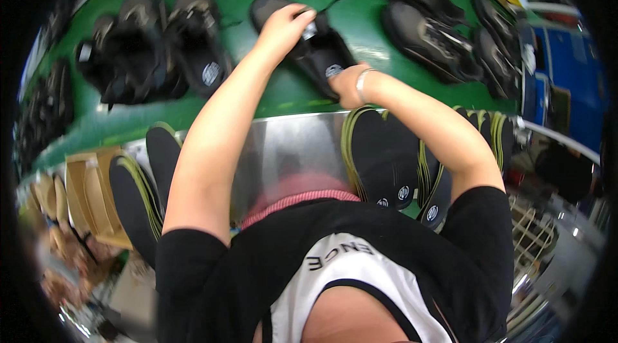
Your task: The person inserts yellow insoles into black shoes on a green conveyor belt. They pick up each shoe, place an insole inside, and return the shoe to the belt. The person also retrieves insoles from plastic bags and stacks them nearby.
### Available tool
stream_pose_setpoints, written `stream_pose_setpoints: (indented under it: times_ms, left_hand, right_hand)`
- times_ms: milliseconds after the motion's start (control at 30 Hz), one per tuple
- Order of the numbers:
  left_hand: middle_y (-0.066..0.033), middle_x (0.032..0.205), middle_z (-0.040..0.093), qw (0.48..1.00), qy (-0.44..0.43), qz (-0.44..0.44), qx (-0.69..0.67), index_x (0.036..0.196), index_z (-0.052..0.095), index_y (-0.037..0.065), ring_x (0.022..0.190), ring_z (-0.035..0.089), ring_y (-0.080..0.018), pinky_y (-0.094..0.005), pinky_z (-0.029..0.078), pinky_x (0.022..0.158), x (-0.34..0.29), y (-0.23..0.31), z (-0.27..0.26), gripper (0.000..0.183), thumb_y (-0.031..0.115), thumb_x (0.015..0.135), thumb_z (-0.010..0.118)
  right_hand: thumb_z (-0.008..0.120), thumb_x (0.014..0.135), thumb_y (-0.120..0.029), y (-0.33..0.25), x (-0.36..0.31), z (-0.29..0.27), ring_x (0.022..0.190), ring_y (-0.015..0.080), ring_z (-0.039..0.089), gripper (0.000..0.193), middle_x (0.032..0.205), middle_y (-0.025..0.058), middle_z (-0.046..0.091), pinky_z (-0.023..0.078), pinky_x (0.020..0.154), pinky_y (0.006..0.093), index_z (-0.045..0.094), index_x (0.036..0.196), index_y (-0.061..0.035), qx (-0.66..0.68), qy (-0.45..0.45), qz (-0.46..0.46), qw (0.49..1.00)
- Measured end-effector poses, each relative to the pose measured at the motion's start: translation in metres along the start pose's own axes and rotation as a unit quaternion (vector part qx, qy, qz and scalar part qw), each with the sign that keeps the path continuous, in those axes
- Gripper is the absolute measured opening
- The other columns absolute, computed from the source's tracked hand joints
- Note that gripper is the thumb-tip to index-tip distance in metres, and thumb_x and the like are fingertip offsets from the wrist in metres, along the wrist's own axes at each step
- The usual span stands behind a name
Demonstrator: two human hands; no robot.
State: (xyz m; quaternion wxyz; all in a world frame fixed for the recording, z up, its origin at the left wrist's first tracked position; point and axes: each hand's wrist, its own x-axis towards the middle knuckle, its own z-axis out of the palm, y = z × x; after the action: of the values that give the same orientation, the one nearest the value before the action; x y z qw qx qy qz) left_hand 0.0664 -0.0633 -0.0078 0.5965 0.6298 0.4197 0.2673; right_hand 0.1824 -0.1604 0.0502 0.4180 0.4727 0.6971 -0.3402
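Note:
A black lace-up shoe (313, 63) lies on the green work surface in front of me, its toe pointing away and to the left. My left hand (283, 29) is closed over its front, thumb and fingers at the tongue and laces. One loose lace sticks out to the right. At the heel, my right hand (351, 84) grips the back rim, its fingers partly hidden by the shoe. Inside the heel shows an insole (334, 71) with a round white mark. A light band (362, 85) circles my right wrist.
Several black shoes (138, 47) stand to the left, more dark shoes (428, 40) to the right. Along the near metal edge (293, 143) stand stacks of black insoles with yellow-green rims (380, 156), and another insole stack (132, 188) beside a cardboard box (96, 198). Blue bins (570, 79) are far right.

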Motion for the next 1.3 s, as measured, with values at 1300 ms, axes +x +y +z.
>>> stream_pose_setpoints:
  times_ms: [1300]
  left_hand:
    - [-0.0203,0.119,0.032,0.968,0.065,0.115,0.211,0.126,0.025,0.006,0.112,0.032,-0.0354,-0.0418,0.030,0.093,-0.020,0.038,0.095,0.082,0.033,0.062,0.069]
  right_hand:
    - [0.056,0.068,-0.039,0.086,-0.027,0.050,0.085,0.0301,0.055,0.038,0.088,0.0173,0.056,0.046,0.073,0.0365,0.063,0.084,-0.0057,0.157,0.365,0.258,0.880]
